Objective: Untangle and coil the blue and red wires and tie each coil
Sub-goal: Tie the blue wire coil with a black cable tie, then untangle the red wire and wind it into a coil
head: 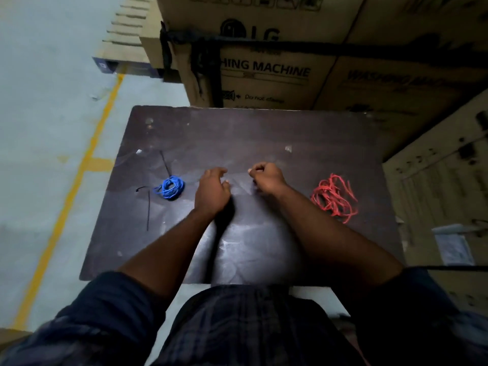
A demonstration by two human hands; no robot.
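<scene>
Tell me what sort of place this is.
Probably a warehouse or appliance storeroom: stacked LG washing machine cartons, a yellow line painted on the concrete floor, and a dark worktable beside the cartons.

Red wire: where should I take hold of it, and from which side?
Probably the free end sticking out of the red wire at its near edge, pinched by the right hand coming from the left, above. It lies flat in loose crossing loops, so a mid-bundle grab would likely drag everything.
</scene>
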